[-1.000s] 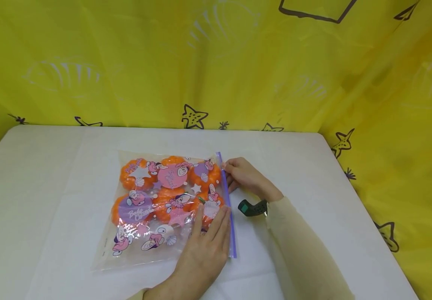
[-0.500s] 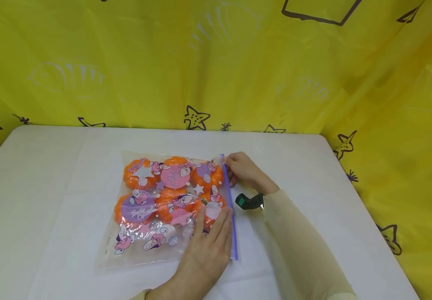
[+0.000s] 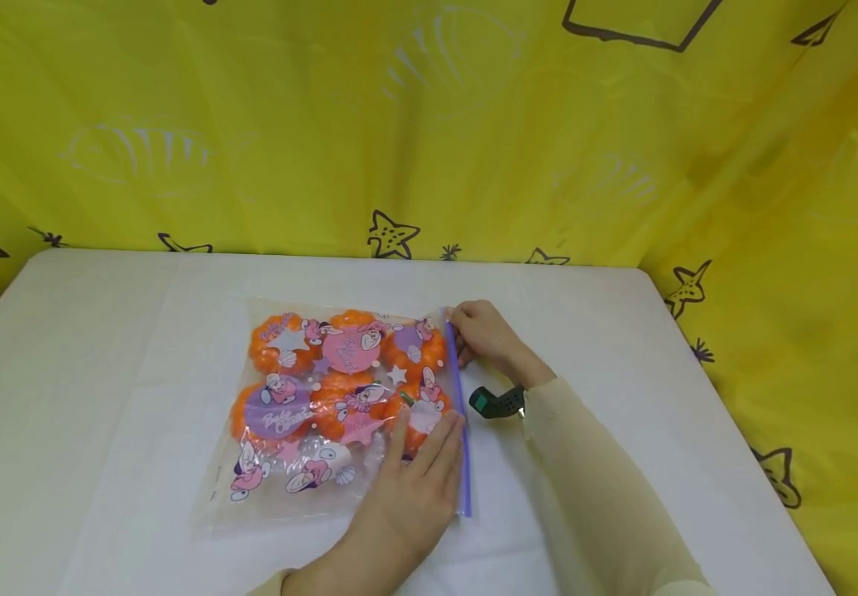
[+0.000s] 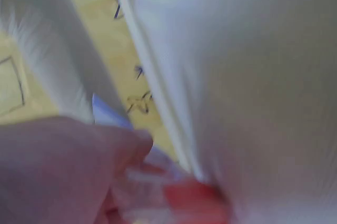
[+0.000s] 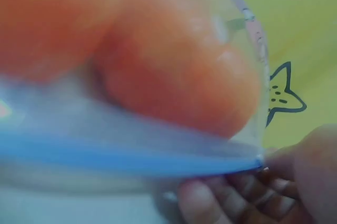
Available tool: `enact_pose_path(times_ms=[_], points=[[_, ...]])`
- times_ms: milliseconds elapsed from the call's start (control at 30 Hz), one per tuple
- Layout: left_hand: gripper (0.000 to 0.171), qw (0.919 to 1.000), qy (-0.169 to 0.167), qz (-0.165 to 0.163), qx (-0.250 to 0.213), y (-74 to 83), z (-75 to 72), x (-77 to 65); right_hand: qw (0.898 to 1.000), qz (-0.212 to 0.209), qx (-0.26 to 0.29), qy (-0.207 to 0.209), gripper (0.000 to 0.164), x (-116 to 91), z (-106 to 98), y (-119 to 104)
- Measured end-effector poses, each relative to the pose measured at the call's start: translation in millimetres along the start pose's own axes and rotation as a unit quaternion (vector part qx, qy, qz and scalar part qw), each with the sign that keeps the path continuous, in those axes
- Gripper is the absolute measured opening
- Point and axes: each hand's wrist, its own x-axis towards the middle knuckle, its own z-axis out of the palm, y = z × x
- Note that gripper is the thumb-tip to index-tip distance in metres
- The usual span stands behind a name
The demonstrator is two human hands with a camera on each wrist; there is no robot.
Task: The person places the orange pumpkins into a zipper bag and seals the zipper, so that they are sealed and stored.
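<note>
A clear zip bag with pink and purple cartoon prints lies flat in the head view. Several orange pumpkin-shaped pieces show through it. A purple zip strip runs along its right side. My left hand rests on the bag's lower right part, fingers straight and reaching toward the strip. My right hand pinches the far end of the strip; in the right wrist view its thumb and curled fingers meet at the bag's corner. The left wrist view is blurred, with the left hand beside the strip.
The bag lies on a white-covered table. A yellow curtain with sea-creature drawings hangs behind and to the right. A dark green-and-black device sits at the right wrist.
Bag and hands appear slightly further right in the head view, as does the background. The right hand's fingertips have closed in on the strip's far end. The left hand keeps its place on the bag.
</note>
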Motion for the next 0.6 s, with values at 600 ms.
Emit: enact_pose_path(times_ms=[600], points=[[0.064, 0.9441, -0.091, -0.062, -0.311, -80.9, -32.1, -4.4, 0.995, -0.055, 0.057, 0.061, 0.037, -37.2, -18.2, 21.5]])
